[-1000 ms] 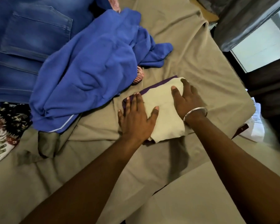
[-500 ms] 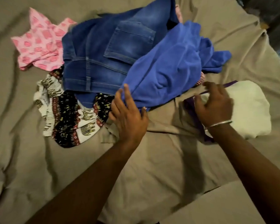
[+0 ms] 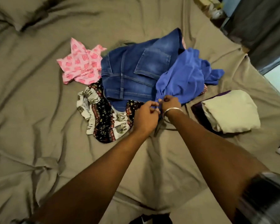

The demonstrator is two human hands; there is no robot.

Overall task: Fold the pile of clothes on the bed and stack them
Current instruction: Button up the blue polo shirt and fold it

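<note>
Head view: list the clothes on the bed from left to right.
Pink top → elephant-print garment → jeans → blue garment → folded cream piece.

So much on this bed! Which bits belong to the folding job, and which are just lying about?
Part of the job:
bright blue cotton garment, pinched by left hand and right hand
dark blue denim jeans
pink patterned top
elephant-print trousers
folded cream cloth

Just lying about:
grey pillow
dark curtain
</note>
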